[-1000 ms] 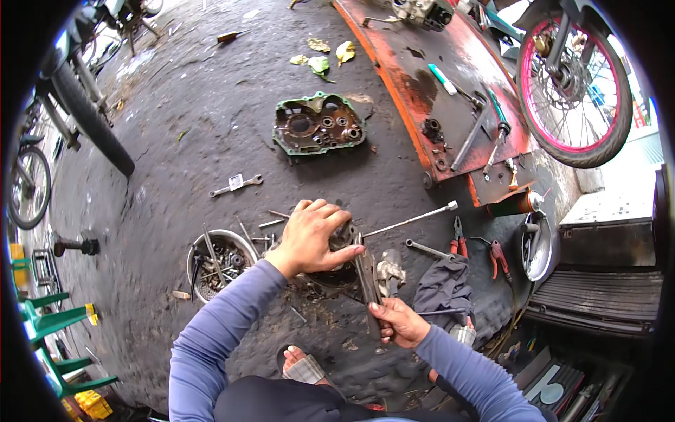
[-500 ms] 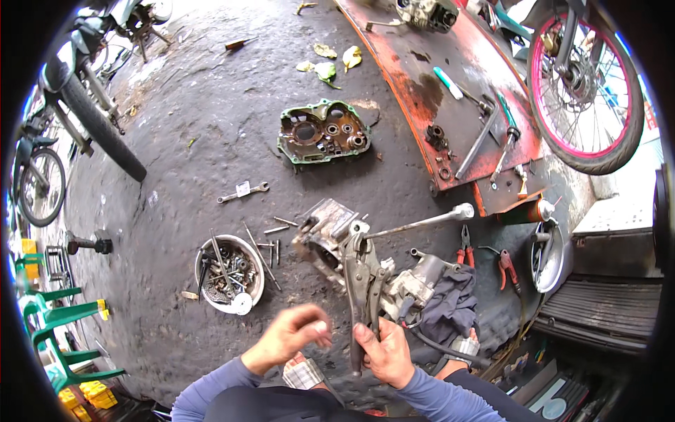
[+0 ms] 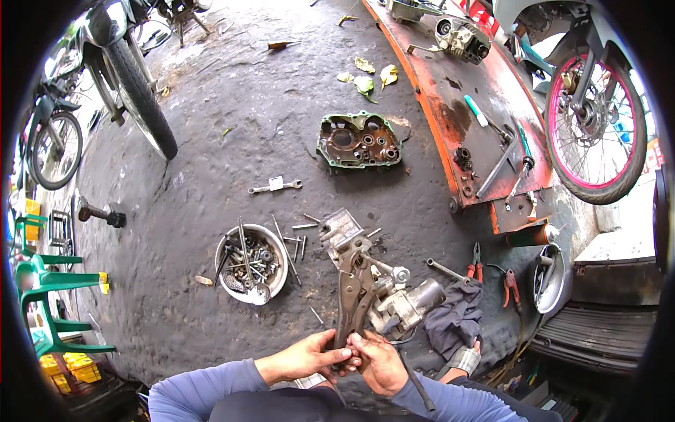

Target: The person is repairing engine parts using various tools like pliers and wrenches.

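Observation:
Large locking pliers (image 3: 349, 299) stand in front of me, jaws away from me. My left hand (image 3: 313, 357) has its fingers closed around the handle end. Beside it, my right hand (image 3: 378, 362) grips the same handles, its thumb meeting the left fingers. At the jaws is a metal rod (image 3: 383, 266) with a thick, socket-like end; how the jaws hold it is hidden. Beyond and beneath the pliers lies a greasy engine (image 3: 415, 306) on the ground, its cylinder part (image 3: 342, 228) pointing away. A dark cloth (image 3: 453, 320) lies against its right side.
A white bowl (image 3: 283, 281) of bolts and small parts sits to the left. Farther off are a combination wrench (image 3: 275, 186) and an open crankcase half (image 3: 360, 141). Red-handled pliers (image 3: 476, 266) lie right, below an orange metal bench (image 3: 450, 141) with tools. Motorcycle wheels stand on both sides.
My left hand, free before, has joined the right on the pliers' handles. The rod at the jaws has swung toward me and looks shorter. The whole view has shifted.

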{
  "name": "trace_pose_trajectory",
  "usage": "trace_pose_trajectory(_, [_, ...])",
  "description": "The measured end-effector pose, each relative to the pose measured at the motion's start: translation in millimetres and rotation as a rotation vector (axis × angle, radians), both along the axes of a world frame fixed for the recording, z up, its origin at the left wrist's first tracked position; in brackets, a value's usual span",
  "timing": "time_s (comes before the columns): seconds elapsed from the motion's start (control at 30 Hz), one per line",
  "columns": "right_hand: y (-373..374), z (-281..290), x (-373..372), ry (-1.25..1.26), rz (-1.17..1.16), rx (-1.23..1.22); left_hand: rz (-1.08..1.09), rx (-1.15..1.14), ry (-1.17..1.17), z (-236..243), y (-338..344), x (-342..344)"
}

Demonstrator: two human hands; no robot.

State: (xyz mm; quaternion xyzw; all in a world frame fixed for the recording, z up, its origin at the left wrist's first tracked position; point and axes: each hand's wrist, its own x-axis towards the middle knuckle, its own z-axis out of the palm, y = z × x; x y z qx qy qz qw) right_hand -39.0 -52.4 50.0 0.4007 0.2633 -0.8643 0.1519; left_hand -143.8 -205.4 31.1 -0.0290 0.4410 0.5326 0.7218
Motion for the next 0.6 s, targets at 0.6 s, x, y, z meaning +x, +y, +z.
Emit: trace_pose_trajectory(0.6, [45,-114,107,-0.016,-0.733,-0.511,-1.156,0.320,1.295,22,176,19])
